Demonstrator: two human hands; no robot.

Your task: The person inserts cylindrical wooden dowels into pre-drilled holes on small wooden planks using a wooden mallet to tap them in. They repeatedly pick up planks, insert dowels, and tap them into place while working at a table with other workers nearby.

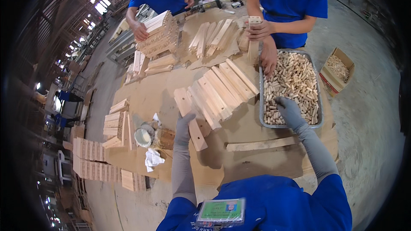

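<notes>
My left hand, in a grey glove, is closed around a pale wooden slat with drilled holes, tilted up off the table. My right hand, also gloved, reaches into a metal tray heaped with short wooden dowels. Its fingers are curled at the near side of the pile; what they hold, if anything, cannot be made out. Between my hands and a little farther off lies a row of several wooden slats side by side. A single long wood strip lies nearer me.
Left of my left arm stand a glue-smeared cup and a crumpled white rag. Stacked slats sit farther left. One co-worker's hand is at the tray's far side; another's touches a stack. A cardboard box stands right.
</notes>
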